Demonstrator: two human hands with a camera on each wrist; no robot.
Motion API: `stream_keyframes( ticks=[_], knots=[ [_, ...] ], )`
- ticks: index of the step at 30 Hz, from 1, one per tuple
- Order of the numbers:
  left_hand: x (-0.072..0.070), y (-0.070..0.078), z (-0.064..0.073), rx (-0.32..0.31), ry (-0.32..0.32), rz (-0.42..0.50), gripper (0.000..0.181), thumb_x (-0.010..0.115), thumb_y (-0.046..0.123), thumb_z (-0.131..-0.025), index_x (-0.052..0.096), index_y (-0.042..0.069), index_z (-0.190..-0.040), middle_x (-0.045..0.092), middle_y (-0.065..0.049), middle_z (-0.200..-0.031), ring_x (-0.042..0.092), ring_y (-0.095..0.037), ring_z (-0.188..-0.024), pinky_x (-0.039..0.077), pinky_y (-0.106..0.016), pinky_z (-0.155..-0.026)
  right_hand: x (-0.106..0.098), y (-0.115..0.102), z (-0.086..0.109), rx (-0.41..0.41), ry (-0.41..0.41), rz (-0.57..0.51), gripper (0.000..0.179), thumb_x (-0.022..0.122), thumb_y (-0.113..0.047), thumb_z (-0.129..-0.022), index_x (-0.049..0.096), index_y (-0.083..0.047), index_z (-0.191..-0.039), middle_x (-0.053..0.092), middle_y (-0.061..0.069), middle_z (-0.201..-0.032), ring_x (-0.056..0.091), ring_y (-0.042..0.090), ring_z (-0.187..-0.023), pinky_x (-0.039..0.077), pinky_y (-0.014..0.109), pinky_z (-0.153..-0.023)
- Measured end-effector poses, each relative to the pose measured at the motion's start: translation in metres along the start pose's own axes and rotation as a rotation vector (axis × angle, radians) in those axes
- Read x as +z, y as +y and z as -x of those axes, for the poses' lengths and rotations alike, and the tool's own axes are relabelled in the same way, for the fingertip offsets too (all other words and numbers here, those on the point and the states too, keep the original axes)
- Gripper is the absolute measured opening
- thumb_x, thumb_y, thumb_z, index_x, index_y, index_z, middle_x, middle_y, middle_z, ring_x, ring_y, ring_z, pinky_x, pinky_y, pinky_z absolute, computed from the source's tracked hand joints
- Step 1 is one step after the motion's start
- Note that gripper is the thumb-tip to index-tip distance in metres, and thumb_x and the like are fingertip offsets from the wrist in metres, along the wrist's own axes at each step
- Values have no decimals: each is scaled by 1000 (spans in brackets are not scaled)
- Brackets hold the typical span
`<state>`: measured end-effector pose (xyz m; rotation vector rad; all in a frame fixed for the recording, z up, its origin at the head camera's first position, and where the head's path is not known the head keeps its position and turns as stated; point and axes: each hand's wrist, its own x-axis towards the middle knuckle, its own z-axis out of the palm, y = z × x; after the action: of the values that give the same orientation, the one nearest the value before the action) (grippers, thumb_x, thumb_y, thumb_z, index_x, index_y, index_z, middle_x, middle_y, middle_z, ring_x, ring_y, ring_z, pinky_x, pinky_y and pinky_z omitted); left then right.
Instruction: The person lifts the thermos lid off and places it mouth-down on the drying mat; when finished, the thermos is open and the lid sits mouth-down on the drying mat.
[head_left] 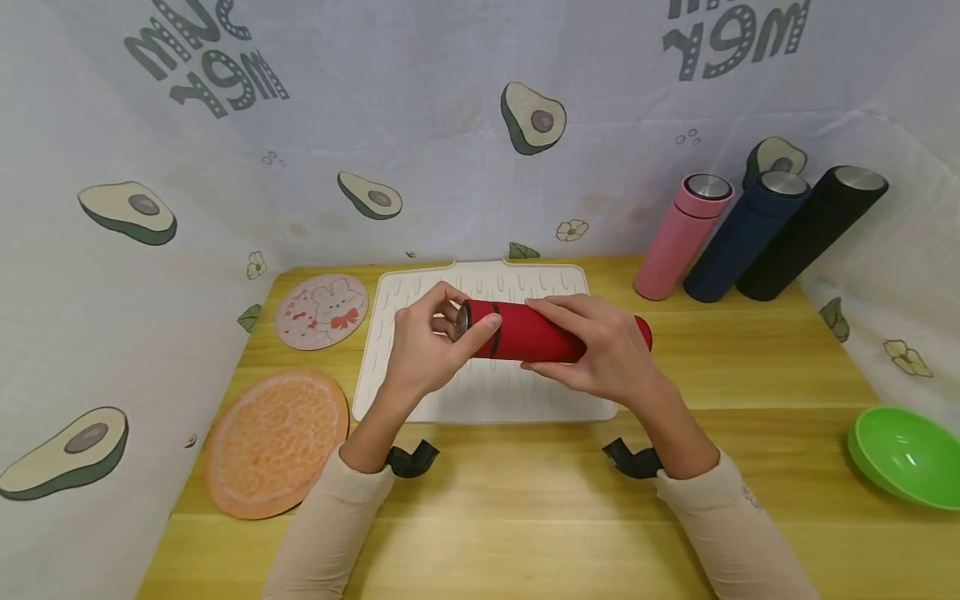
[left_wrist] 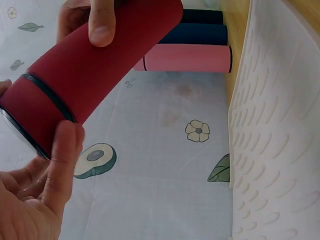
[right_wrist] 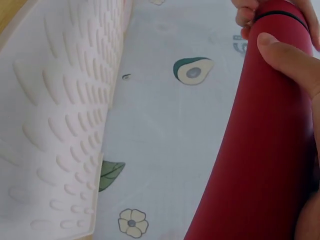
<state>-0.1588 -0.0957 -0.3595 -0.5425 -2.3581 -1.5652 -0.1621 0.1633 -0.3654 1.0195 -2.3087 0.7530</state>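
Note:
A red thermos flask [head_left: 517,331] is held on its side above a white ribbed drying mat [head_left: 517,400]. My left hand [head_left: 431,342] grips its capped end, with the thumb across the red lid near the black ring. Around the body, toward the base, my right hand [head_left: 600,337] is wrapped. The left wrist view shows the flask [left_wrist: 95,65] tilted, its lid between the left thumb and fingers. In the right wrist view the long red body [right_wrist: 265,125] runs up to the black ring, the right thumb lying along it.
Pink [head_left: 675,250], navy [head_left: 738,246] and black [head_left: 802,242] flasks stand upright at the back right. A green bowl [head_left: 907,454] sits at the right edge. To the left lie a round bunny mat [head_left: 315,325] and an orange-slice mat [head_left: 277,442]. A printed cloth [head_left: 450,150] hangs behind.

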Motion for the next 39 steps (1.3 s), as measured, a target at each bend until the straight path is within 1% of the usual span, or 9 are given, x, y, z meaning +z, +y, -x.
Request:
stream_keyframes(
  ticks=[2, 3, 7, 10, 13, 18, 29, 33, 39],
  knots=[
    [-1, -3, 0, 40, -20, 1, 37, 78, 42, -89, 68, 19, -116, 73, 2, -94, 72, -8, -73, 62, -28, -63, -1, 1, -1, 13, -3, -12, 78, 99, -35, -64, 69, -14, -134, 73, 10, -120, 71, 28, -104, 64, 46, -77],
    [-3, -4, -1, 86, -41, 17, 41, 78, 38, -89, 68, 19, -124, 74, 1, -105, 73, -10, -85, 64, -29, -71, -2, 1, -1, 29, -10, -26, 78, 98, -35, -65, 69, -15, -135, 73, 9, -120, 71, 27, -103, 64, 44, -76],
    [-12, -6, -5, 342, -160, 75, 62, 79, 18, -87, 58, 12, -144, 57, -5, -148, 60, -20, -129, 58, -35, -101, -8, 4, -1, 96, -65, -94, 77, 97, -33, -68, 67, -17, -137, 73, 6, -120, 70, 22, -99, 63, 39, -72],
    [-19, -5, -9, 494, -250, 73, 59, 79, 10, -84, 61, 6, -140, 51, -11, -154, 53, -26, -139, 52, -41, -109, -14, 6, -1, 114, -93, -130, 77, 97, -30, -67, 67, -17, -136, 74, 5, -119, 70, 19, -97, 62, 38, -71],
    [-23, -5, -10, 547, -305, 44, 53, 79, 7, -84, 66, 8, -135, 54, -12, -151, 55, -26, -137, 52, -39, -109, -17, 7, -1, 109, -105, -144, 77, 98, -29, -66, 67, -17, -135, 74, 4, -118, 70, 18, -96, 62, 38, -72],
    [-26, -4, -11, 535, -332, 33, 50, 80, 8, -84, 68, 8, -133, 59, -13, -146, 60, -23, -131, 56, -36, -103, -20, 6, 0, 102, -123, -144, 77, 97, -31, -66, 67, -16, -135, 75, 4, -119, 70, 19, -98, 62, 38, -72],
    [-20, -3, -8, 475, -288, 86, 53, 82, 8, -82, 68, 6, -134, 64, -11, -140, 67, -20, -122, 62, -32, -91, -20, 6, 2, 101, -109, -141, 77, 99, -29, -65, 69, -16, -134, 76, 4, -116, 70, 18, -93, 62, 37, -71],
    [-19, -4, -8, 402, -250, 125, 53, 83, 9, -82, 68, 5, -133, 67, -11, -134, 69, -20, -115, 63, -31, -85, -20, 5, 2, 105, -79, -126, 77, 100, -29, -63, 70, -17, -133, 75, 5, -116, 70, 19, -96, 62, 39, -71],
    [-15, -6, -7, 236, -157, 121, 45, 82, 14, -84, 70, 9, -127, 74, -8, -112, 73, -15, -84, 65, -30, -75, -20, 1, 1, 65, -21, -47, 78, 101, -31, -60, 72, -17, -131, 74, 9, -115, 71, 26, -100, 64, 45, -74]
  ],
)
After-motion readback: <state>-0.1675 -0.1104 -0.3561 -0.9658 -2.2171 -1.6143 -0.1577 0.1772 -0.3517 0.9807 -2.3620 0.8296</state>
